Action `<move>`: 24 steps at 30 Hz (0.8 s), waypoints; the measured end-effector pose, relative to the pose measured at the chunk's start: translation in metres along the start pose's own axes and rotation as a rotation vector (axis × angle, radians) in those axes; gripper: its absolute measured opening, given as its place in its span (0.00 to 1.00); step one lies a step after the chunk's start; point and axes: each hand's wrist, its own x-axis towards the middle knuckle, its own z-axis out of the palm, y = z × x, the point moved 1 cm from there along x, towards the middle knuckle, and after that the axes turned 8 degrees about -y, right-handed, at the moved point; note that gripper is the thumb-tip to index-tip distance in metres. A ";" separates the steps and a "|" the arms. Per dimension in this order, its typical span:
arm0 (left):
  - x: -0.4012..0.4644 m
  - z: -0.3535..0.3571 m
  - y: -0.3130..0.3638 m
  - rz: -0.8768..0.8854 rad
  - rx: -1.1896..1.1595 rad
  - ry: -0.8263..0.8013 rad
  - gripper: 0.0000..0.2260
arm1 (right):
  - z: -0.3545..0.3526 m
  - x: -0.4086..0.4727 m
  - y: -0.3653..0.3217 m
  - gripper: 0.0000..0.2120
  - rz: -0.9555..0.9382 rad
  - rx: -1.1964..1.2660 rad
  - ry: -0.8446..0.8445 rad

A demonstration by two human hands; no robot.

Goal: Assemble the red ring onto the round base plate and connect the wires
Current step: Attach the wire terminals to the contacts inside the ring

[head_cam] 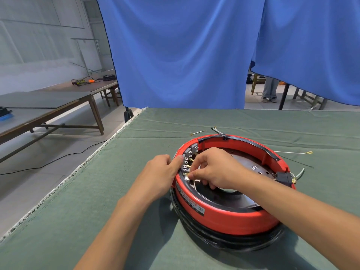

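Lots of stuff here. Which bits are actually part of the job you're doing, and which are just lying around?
Part of the job:
- glossy red plastic ring
- round metal base plate inside it
- row of small brass wire terminals
- left hand steadying the ring's rim
- right hand working at the terminals
- thin loose wires on the green cloth

Lying about:
- blue curtain
- wooden side tables

A wrinkled green felt-covered table [194, 121] fills the foreground. Behind it hang draped blue fabric curtains [185, 55]. Long brown wooden workbenches [58, 106] stand on the pale grey floor [64, 145] before a whitish wall [39, 36].
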 end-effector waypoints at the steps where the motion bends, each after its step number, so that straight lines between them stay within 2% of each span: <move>1: 0.000 0.000 0.000 -0.002 0.002 0.003 0.21 | 0.000 0.000 0.000 0.09 0.000 -0.007 0.006; 17: -0.004 0.000 0.004 -0.053 0.009 -0.051 0.23 | 0.002 -0.001 -0.005 0.09 -0.006 -0.057 0.024; 24: -0.007 -0.002 0.008 -0.068 0.032 -0.028 0.24 | 0.001 -0.003 -0.008 0.12 -0.019 -0.130 0.043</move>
